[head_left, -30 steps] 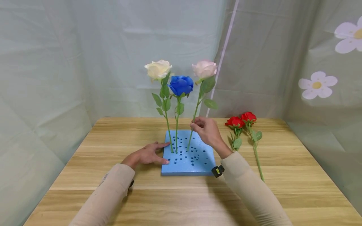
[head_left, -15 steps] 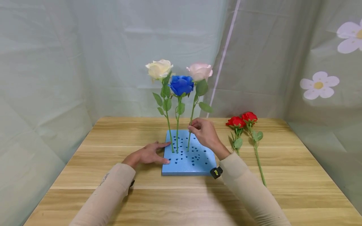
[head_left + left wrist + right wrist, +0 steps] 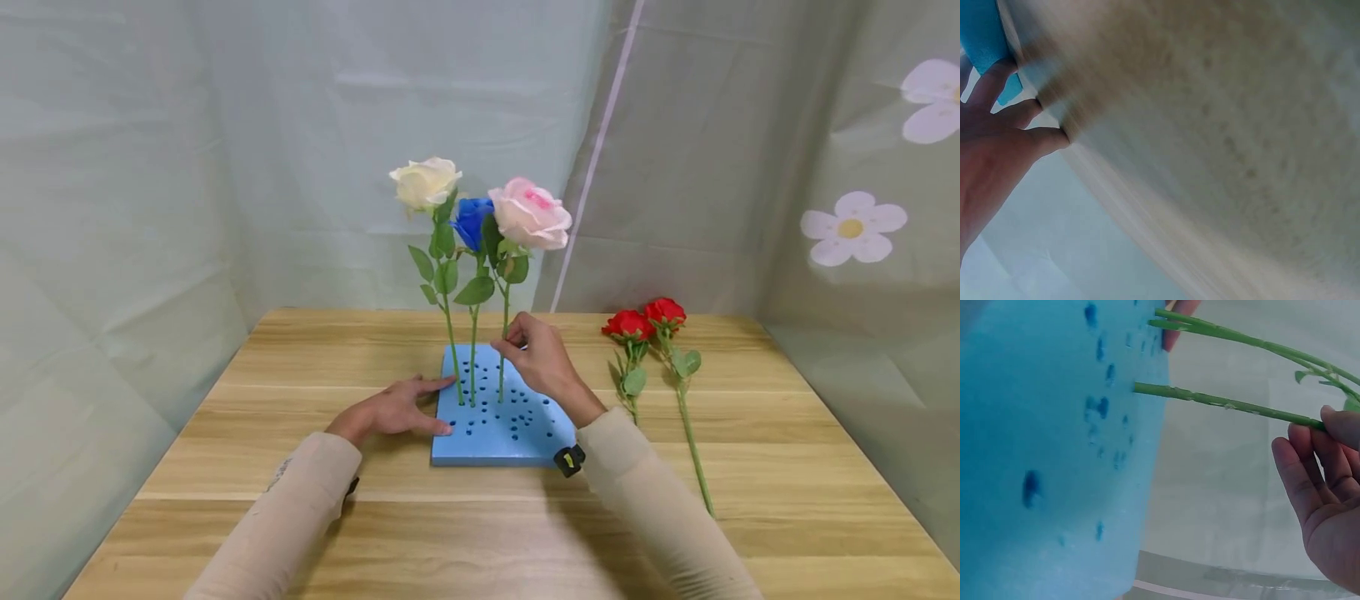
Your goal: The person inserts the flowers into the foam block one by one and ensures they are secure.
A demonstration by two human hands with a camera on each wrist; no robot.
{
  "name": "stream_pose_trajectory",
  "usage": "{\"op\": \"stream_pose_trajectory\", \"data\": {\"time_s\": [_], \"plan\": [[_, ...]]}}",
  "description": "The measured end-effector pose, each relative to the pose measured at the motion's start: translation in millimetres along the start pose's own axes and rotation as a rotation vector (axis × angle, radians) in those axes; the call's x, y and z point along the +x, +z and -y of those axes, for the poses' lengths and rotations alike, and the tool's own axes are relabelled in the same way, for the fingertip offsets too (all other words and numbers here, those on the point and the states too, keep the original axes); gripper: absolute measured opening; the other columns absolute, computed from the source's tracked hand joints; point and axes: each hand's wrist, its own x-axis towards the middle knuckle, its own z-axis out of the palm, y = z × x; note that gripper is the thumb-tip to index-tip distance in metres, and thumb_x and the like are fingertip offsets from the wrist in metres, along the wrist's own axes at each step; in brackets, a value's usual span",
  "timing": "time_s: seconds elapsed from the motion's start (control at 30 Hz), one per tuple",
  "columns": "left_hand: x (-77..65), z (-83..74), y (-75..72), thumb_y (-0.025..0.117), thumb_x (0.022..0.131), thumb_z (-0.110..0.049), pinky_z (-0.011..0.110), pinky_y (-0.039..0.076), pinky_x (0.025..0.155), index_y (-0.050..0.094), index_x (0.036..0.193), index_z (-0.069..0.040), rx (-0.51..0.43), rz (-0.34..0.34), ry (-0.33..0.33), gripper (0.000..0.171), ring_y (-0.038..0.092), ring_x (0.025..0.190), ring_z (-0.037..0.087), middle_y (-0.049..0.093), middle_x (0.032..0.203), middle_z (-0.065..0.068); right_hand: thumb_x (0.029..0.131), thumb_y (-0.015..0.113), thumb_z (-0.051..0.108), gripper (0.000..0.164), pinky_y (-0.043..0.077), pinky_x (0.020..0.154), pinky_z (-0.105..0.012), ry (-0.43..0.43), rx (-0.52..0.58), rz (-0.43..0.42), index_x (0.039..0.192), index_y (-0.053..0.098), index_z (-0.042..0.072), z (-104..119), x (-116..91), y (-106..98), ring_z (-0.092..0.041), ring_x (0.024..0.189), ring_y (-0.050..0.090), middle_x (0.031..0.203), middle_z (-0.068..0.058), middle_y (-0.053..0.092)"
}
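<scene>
A light blue board [image 3: 487,446] full of small holes lies on the table, with three roses upright in it. The cream rose [image 3: 425,183] stands at the left, and the blue rose [image 3: 471,223] is partly covered by the pink rose [image 3: 531,214]. My right hand [image 3: 542,357] pinches the pink rose's stem between thumb and fingers; the stem's lower end sits in a hole, as the right wrist view shows at the stem [image 3: 1229,405]. My left hand [image 3: 397,408] rests at the board's left edge, fingers spread, thumb on its top.
Two red roses [image 3: 628,324] lie on the wooden table [image 3: 360,533] to the right of the board, one stem partly hidden by my right sleeve. Pale curtains [image 3: 315,167] hang behind and at both sides, the right one printed with white flowers.
The pink rose has turned, its bloom now facing forward and overlapping the blue rose. Its stem leans less to the right. My right hand has shifted slightly left; my left hand stays on the board.
</scene>
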Motion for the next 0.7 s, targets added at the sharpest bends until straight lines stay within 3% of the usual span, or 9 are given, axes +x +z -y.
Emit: {"op": "stream_pose_trajectory", "data": {"time_s": [0.33, 0.53, 0.7], "plan": [[4.5, -5.7, -2.2, 0.081, 0.079, -0.052, 0.068, 0.015, 0.113, 0.038, 0.155, -0.03, 0.003, -0.001, -0.006, 0.091, 0.007, 0.15, 0.042, 0.023, 0.163, 0.016, 0.092, 0.071, 0.007, 0.016, 0.054, 0.062, -0.031, -0.034, 0.042, -0.033, 0.086, 0.057, 0.004, -5.9, -2.6, 4.1, -0.022, 0.076, 0.068, 0.078, -0.006, 0.065], [2.8, -4.8, -0.7, 0.081, 0.079, -0.052, 0.067, 0.015, 0.114, 0.037, 0.156, -0.028, -0.01, 0.009, -0.013, 0.092, 0.007, 0.15, 0.043, 0.021, 0.163, 0.019, 0.092, 0.072, 0.008, 0.016, 0.053, 0.06, -0.029, -0.005, 0.049, -0.03, 0.086, 0.058, 0.004, -7.7, -4.2, 4.4, -0.021, 0.076, 0.068, 0.079, -0.007, 0.067], [-0.1, -2.0, 0.5, 0.082, 0.079, -0.05, 0.069, 0.016, 0.112, 0.037, 0.156, -0.028, -0.018, 0.002, -0.015, 0.091, 0.007, 0.15, 0.044, 0.02, 0.162, 0.022, 0.092, 0.073, 0.012, 0.015, 0.055, 0.067, -0.032, 0.026, 0.054, 0.001, 0.09, 0.06, 0.004, -8.5, -4.2, 5.7, -0.021, 0.082, 0.069, 0.083, -0.007, 0.068]]}}
